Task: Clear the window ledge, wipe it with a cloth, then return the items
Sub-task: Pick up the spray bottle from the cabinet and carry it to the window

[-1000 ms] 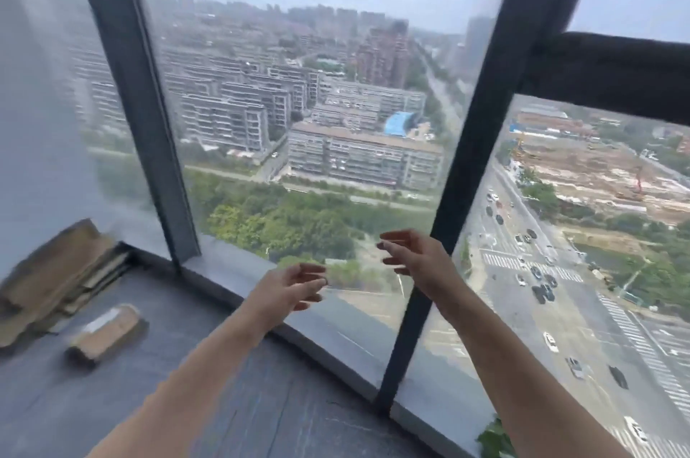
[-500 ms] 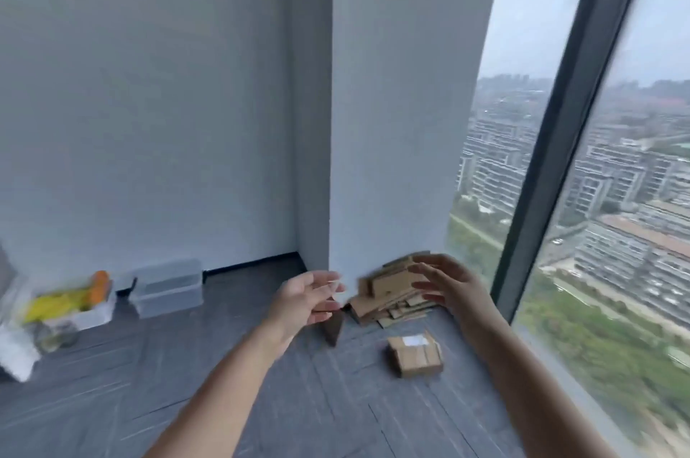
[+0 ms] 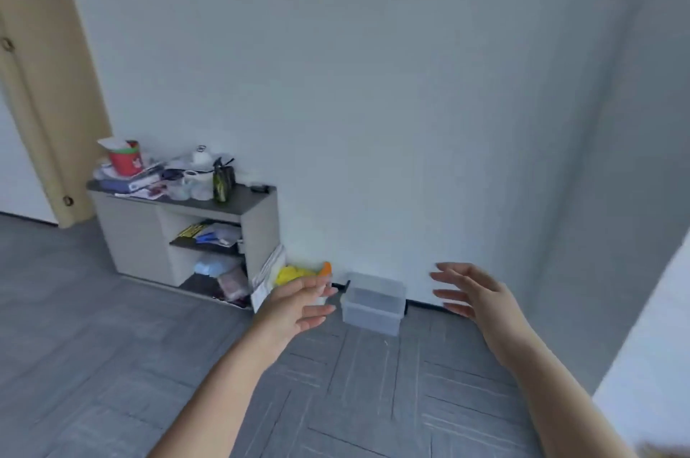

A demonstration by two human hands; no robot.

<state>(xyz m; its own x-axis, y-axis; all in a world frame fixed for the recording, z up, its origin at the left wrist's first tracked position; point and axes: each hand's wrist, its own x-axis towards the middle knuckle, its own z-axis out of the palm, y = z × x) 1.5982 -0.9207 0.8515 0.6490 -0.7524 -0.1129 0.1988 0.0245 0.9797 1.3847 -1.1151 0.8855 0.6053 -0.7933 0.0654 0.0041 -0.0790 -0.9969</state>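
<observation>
Both hands up, nothing held: left hand (image 3: 298,304) and right hand (image 3: 472,295) with grip spread open. Window ledge out of frame. Clear box (image 3: 373,302) on floor at 12 o'clock; yellow-orange item (image 3: 298,273) partly hidden behind left hand, possibly a cloth. Cabinet (image 3: 186,226) at 10 o'clock, clutter blurred.

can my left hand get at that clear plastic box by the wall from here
Probably not yet. The left hand is open and empty with nothing blocking it, but the box sits down on the floor against the wall, seemingly beyond arm's reach.
</observation>
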